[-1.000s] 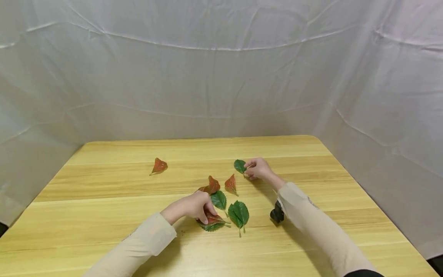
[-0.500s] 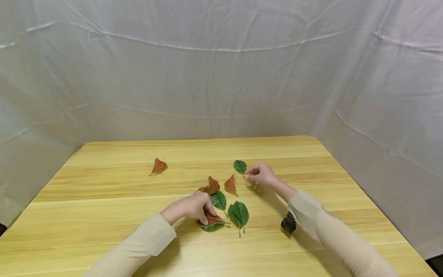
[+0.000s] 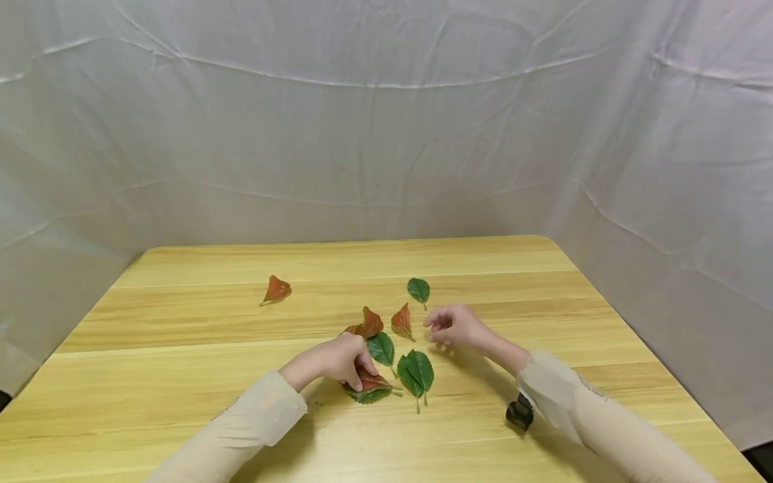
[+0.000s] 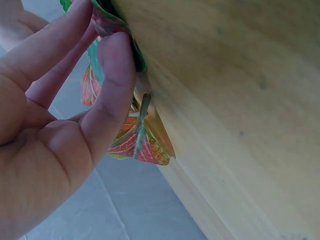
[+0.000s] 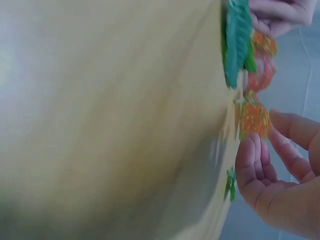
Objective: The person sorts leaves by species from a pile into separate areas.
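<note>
Head view: left of the green leaf pair (image 3: 421, 371), the left hand (image 3: 339, 357) pinches a red leaf (image 3: 376, 382), likely light, bendy, best held by its stem; the right hand (image 3: 461, 327) curves empty rightward.

The person wears a pale beige, long fabric sleeve (image 3: 220, 446) on the left arm, softly creased, ending in a wide, loose cuff (image 3: 274, 406) with an uneven edge above the bare left hand (image 3: 341, 357). A matching pale beige fabric sleeve (image 3: 622, 422) covers the right arm, its cuff (image 3: 537, 376) likewise loose around the wrist of the bare right hand (image 3: 460, 327). Small greyish marking (image 3: 592, 388), too faint to read, runs along its upper side. A small, rounded black block (image 3: 519, 413) shows against that cuff's lower edge.
</note>
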The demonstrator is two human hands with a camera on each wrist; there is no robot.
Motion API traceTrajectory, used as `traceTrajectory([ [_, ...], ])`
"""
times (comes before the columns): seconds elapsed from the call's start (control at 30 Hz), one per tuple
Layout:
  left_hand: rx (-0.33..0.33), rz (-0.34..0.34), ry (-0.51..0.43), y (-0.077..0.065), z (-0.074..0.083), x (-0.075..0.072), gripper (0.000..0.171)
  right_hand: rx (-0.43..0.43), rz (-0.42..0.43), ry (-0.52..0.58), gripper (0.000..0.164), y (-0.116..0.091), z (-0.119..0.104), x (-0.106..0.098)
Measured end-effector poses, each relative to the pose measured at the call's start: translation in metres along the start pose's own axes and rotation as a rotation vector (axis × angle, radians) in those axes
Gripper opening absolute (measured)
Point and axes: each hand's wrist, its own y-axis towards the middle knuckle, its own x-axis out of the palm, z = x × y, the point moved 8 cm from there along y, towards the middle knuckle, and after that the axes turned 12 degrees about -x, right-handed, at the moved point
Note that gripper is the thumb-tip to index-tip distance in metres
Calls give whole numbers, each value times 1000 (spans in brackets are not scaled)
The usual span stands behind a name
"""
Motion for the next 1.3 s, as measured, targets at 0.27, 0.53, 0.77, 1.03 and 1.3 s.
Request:
traceTrajectory([
  [0.27, -18, -8, -25, 0, -1, 1, 26, -63, -86, 28, 29, -15, -8, 14],
  [0.53, -31, -17, -58, 0, -1, 0, 25, -108, -153, -40, 30, -18, -7, 25],
  [0.77, 3, -16, -23, -1, 1, -1, 25, -142, -198, -91, 31, -17, -8, 33],
  [1.03, 67, -35, 68, -5, 7, -3, 25, -179, -240, -166, 30, -17, -14, 39],
  [1.3, 181, -23, 29, -8, 9, -10, 25, -160, -238, -194, 29, -16, -13, 40],
])
